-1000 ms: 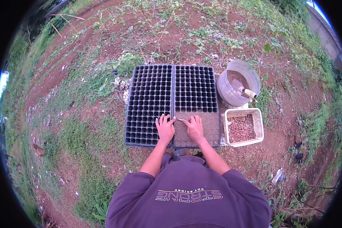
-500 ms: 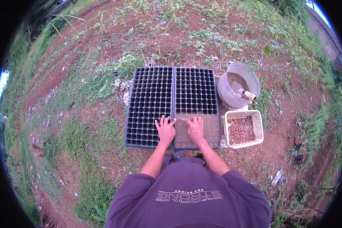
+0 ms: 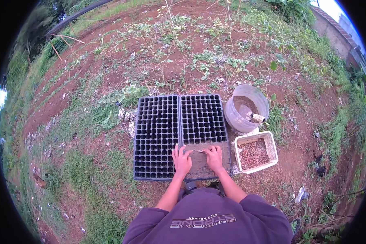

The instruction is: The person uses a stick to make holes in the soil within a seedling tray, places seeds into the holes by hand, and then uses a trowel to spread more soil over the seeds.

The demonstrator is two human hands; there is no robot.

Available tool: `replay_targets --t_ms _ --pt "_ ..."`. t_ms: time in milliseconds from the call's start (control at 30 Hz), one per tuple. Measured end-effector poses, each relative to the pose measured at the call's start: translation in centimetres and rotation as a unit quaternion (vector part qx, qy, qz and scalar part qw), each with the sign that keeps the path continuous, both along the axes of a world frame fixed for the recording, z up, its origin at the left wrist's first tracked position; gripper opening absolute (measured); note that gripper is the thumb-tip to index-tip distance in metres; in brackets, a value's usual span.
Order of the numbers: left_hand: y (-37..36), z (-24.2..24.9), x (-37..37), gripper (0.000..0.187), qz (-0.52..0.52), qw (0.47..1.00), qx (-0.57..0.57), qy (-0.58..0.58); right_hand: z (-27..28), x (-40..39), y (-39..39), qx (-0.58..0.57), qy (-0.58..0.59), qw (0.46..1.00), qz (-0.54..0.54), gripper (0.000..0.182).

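Two black seedling trays lie side by side on the ground: the left tray [image 3: 155, 134] has bare cells, while the right tray [image 3: 202, 118] has brown soil packed into its near rows. My left hand [image 3: 181, 160] rests flat with fingers spread on the seam between the trays, at the edge of the soil. My right hand [image 3: 214, 157] lies flat on the soil-filled rows, fingers pointing left. Neither hand holds anything.
A clear round bucket [image 3: 245, 107] with soil and a scoop stands right of the trays. A white rectangular basket [image 3: 254, 152] of reddish-brown pieces sits nearer to me. Red earth, grass and weeds surround everything. A wall [image 3: 333, 28] runs at the far right.
The view has tilted upward, so the trays and containers appear lower in the frame. Both hands stay flat on the near rows, roughly where they were.
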State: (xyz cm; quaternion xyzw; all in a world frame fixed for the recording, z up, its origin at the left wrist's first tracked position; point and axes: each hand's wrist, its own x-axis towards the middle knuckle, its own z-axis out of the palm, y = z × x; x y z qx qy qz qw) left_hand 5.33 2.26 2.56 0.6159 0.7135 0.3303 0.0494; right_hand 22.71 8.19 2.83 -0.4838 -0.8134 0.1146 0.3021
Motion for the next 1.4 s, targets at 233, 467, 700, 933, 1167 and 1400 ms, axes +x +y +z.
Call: replay_targets --t_ms 233,467,700,933,1167,1400 --pt "0.9 1.3 1.5 0.032 -0.019 0.996 0.027 -0.085 1.8 1.8 -0.2 -0.008 0.045 0.998 -0.048 0.021" --pt "3.2 4.5 4.8 0.020 -0.026 0.995 0.027 -0.095 3.5 5.4 0.6 0.019 0.090 0.992 -0.082 0.025" --pt "9.2 6.5 9.5 0.018 -0.059 0.992 0.052 -0.094 8.6 10.2 4.7 0.066 0.127 0.982 -0.125 0.025" --pt "19.1 10.9 14.5 0.020 -0.073 0.984 0.095 -0.131 13.2 15.4 13.6 0.113 0.045 0.971 -0.207 0.032" --pt "27.7 10.3 18.7 0.055 -0.010 0.998 0.038 -0.049 11.8 18.2 18.6 -0.041 -0.175 0.971 -0.159 0.038" --pt "27.5 9.7 20.4 0.077 0.052 0.998 0.037 0.020 13.4 20.2 20.4 -0.019 -0.142 0.987 -0.076 0.034"
